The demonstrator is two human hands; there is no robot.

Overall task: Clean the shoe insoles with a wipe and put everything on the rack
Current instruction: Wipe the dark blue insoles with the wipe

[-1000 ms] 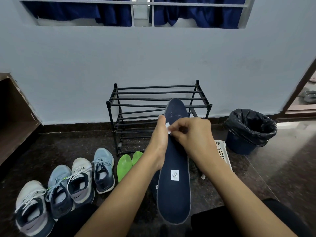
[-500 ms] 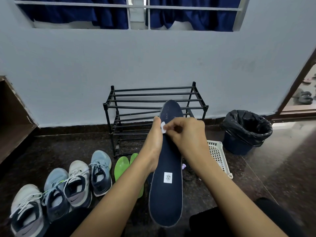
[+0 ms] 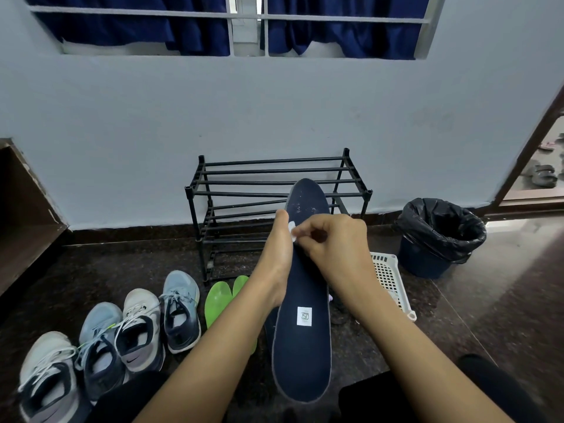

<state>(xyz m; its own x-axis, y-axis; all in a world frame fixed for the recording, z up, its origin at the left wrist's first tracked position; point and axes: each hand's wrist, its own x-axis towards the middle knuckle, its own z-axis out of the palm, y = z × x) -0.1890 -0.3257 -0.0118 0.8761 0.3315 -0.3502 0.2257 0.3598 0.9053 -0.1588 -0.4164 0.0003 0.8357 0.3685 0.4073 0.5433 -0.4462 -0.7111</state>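
Observation:
I hold a long dark navy insole [image 3: 302, 346] upright in front of me, toe end up, with a small white label near its heel. My left hand [image 3: 276, 254] grips its left edge from behind. My right hand [image 3: 332, 248] pinches a small white wipe [image 3: 292, 232] against the insole's upper part. White specks dot the toe area. Two green insoles [image 3: 217, 300] lie on the floor left of my left arm. The empty black rack [image 3: 274, 193] stands against the wall behind the insole.
Several sneakers [image 3: 140, 328] line up on the dark floor at the lower left. A white plastic basket [image 3: 389, 279] lies right of my right wrist, and a bin with a black liner [image 3: 439, 236] stands beyond it. A wooden shelf [image 3: 21, 224] sits at the far left.
My right hand with the wipe has shifted slightly along the upper part of the insole. The camera view has drifted a little; the insole stays held upright.

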